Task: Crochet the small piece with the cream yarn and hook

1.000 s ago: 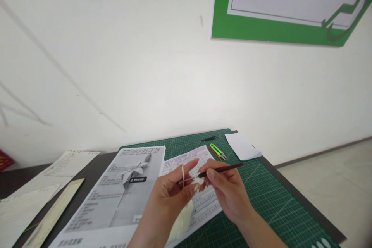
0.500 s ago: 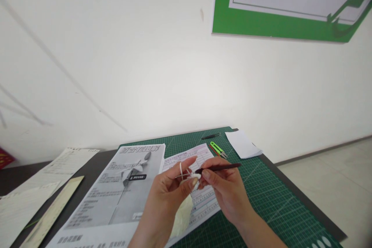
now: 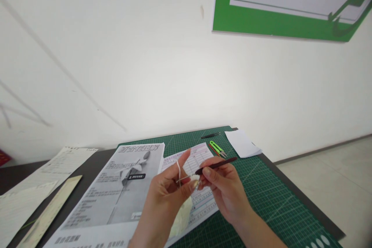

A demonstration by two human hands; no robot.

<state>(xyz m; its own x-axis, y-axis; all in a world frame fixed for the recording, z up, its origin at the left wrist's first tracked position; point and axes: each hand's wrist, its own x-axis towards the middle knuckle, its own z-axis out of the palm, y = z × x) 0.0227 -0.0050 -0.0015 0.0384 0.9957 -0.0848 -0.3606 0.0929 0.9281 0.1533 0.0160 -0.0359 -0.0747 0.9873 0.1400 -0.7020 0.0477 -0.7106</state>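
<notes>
A dark-handled crochet hook (image 3: 218, 165) is gripped like a pen in my right hand (image 3: 228, 186), its thin metal shaft pointing left. My left hand (image 3: 165, 192) pinches a small piece of white crochet work (image 3: 194, 178) between thumb and fingers, with the index finger raised. White yarn (image 3: 178, 170) loops around that index finger and runs down to the hook's shaft. Below the hands lies a pale cream ball of yarn (image 3: 181, 219), partly hidden by my left hand. The exact stitch at the hook tip is too small to make out.
A green cutting mat (image 3: 273, 201) carries a printed flower sheet (image 3: 116, 190), a printed form (image 3: 200, 155), green thread snips (image 3: 217, 148), a dark pen-like tool (image 3: 210, 136) and white paper (image 3: 242, 143). At left lie a ruler-like strip (image 3: 52, 213) and handwritten sheets (image 3: 64, 166).
My left index finger has straightened upward, carrying the yarn loop with it. The hook's handle end has tipped up and shifted slightly left, and more of its metal shaft shows.
</notes>
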